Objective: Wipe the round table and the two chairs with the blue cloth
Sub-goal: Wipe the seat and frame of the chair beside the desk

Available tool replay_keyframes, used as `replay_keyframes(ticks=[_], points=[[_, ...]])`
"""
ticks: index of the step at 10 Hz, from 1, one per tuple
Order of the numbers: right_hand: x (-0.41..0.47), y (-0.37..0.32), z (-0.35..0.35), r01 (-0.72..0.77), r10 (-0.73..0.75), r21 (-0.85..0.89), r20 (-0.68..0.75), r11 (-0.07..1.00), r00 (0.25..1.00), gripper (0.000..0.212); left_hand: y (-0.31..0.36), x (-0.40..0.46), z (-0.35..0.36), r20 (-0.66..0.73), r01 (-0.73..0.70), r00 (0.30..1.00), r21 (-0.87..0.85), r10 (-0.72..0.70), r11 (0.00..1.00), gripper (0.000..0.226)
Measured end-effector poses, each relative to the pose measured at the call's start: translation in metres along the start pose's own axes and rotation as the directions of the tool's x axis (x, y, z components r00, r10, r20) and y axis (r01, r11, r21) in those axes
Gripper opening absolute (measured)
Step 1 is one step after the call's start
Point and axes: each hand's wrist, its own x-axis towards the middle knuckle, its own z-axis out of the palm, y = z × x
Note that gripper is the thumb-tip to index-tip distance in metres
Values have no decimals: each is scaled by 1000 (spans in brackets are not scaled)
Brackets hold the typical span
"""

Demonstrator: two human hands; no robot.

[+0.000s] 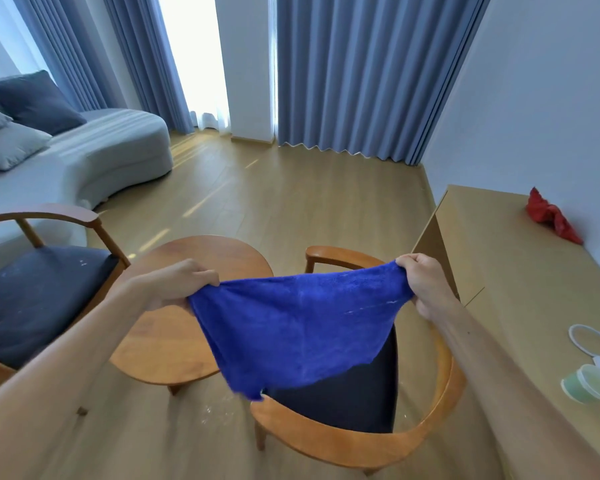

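The blue cloth (298,327) hangs spread out in the air between my hands. My left hand (177,282) grips its left corner and my right hand (426,285) grips its right corner. Below the cloth stands a wooden chair (361,441) with a dark seat, partly hidden by the cloth. The round wooden table (174,334) is under my left hand. A second wooden chair (49,289) with a dark cushion speckled with white bits stands at the left.
A long wooden desk (520,289) runs along the right wall, holding a red crumpled thing (551,216), a white ring (593,341) and pale cups (589,382). A grey sofa (84,157) with cushions is at the far left. White crumbs (219,410) lie on the floor.
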Motion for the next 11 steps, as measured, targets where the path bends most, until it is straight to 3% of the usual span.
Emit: replay_keyframes(ticks=[1, 2, 4, 6, 8, 10, 11], points=[[-1, -1, -2, -17, 17, 17, 2, 1000, 1000, 12, 7, -13, 0, 42, 35, 999, -44, -33, 998, 36], [-9, -5, 2, -7, 6, 25, 44, 1000, 999, 12, 13, -15, 5, 34, -18, 999, -118, 22, 993, 24], [-32, -14, 31, 103, -102, 8, 190, 995, 976, 9, 46, -33, 35, 118, -97, 983, -296, 137, 950, 24], [-59, -18, 58, 250, -261, 82, 412, 965, 873, 7, 74, -46, 77, 177, -163, 951, -408, 253, 898, 28], [-63, -15, 53, 262, -308, 163, 494, 951, 813, 4, 75, -48, 86, 210, -90, 947, -556, 245, 826, 20], [-62, -9, 44, 257, -328, 204, 557, 945, 763, 43, 71, -47, 94, 250, 4, 944, -662, 215, 750, 14], [-61, -5, 45, 297, -373, 227, 525, 928, 765, 35, 71, -45, 97, 208, -12, 960, -638, 188, 770, 13]])
